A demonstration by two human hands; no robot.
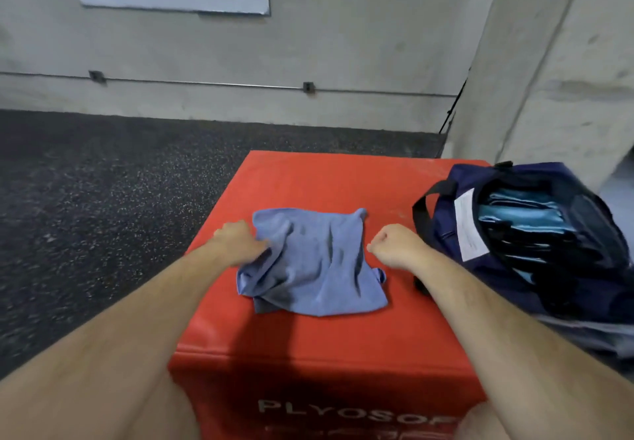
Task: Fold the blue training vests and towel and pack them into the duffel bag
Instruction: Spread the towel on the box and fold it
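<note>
A light blue towel (315,264) lies rumpled and roughly folded on top of the red plyo box (308,333). My left hand (236,239) grips the towel's left edge with curled fingers. Just right of the towel, my right hand (391,244) is curled into a loose fist, holding nothing and not touching the cloth. A navy duffel bag (525,234) stands open on the box's right side, with folded blue vests (521,213) stacked inside it.
Dark speckled rubber floor (103,206) lies left of and behind the box. A concrete wall and a pillar (549,79) stand behind the bag. Grey fabric (597,333) shows under the bag at the right edge.
</note>
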